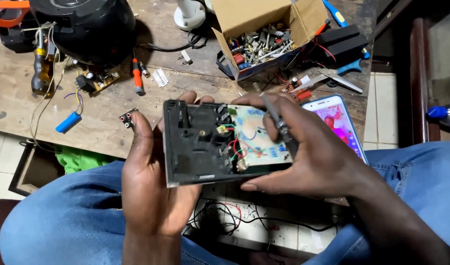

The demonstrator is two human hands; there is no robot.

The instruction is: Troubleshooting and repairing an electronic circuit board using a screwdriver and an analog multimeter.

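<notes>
I am gripping the opened black plastic housing [198, 142] with its pale circuit board [258, 137] over my lap, left fingers [142, 140] clamped on its left edge, right fingers [279, 115] pinching a slim metal probe [276, 118] on the board; wires remaining attached, housing unclosed.

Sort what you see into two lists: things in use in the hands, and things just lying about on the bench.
In use:
left hand
right hand
black casing
circuit board
metal tool

Lying about:
cardboard box of parts
phone
orange screwdriver
blue cylinder
grey pliers
</notes>
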